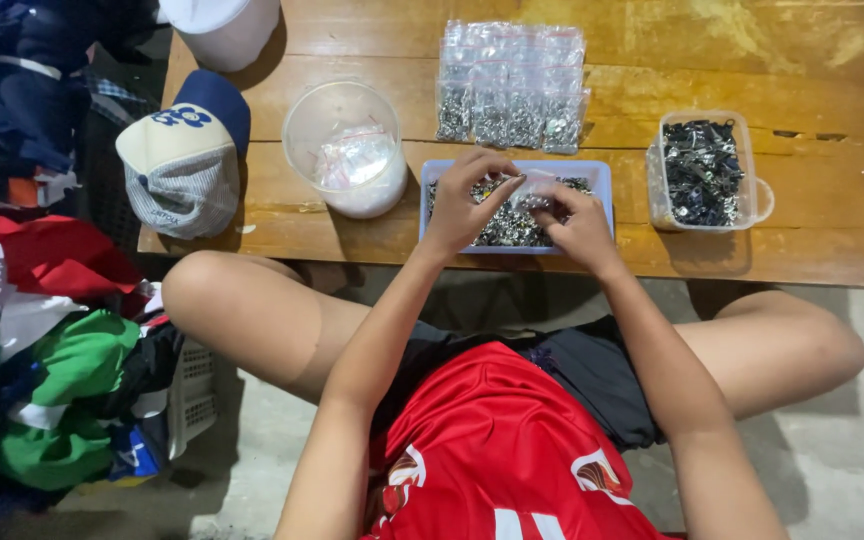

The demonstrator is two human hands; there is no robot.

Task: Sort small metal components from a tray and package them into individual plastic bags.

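Sitting: a person in a red shirt sits cross-legged on the floor at a low wooden table (812, 250), both hands over a tray of small metal parts.
Clothes pile: a heap of coloured garments (42, 330) lies on the floor at the far left, beside a pale plastic basket (192, 395).
Cap: a blue, cream and grey cap (184, 155) rests on the table's left edge.
White tub: part of a white container (222, 28) shows at the top edge, above the cap.
Round bowl: a clear round bowl (344, 148) stands just left of the tray, with small clear zip bags lying inside it.
Left hand: the left hand (467, 200) hovers over the tray's left half, fingers curled and pinched on the edge of a small clear bag (530, 190).
Tray: the pale blue rectangular tray (602, 175) sits at the table's near edge, filled with small silvery metal parts (507, 228).
Filled bags: a row of clear zip bags (512, 85) holding metal parts lies behind the tray.
Right hand: the right hand (577, 222) is over the tray's middle, fingers bent and closed on the same small bag, close to the left hand.
Clear box: a clear square box (704, 170) of darker metal parts stands well right of the tray.
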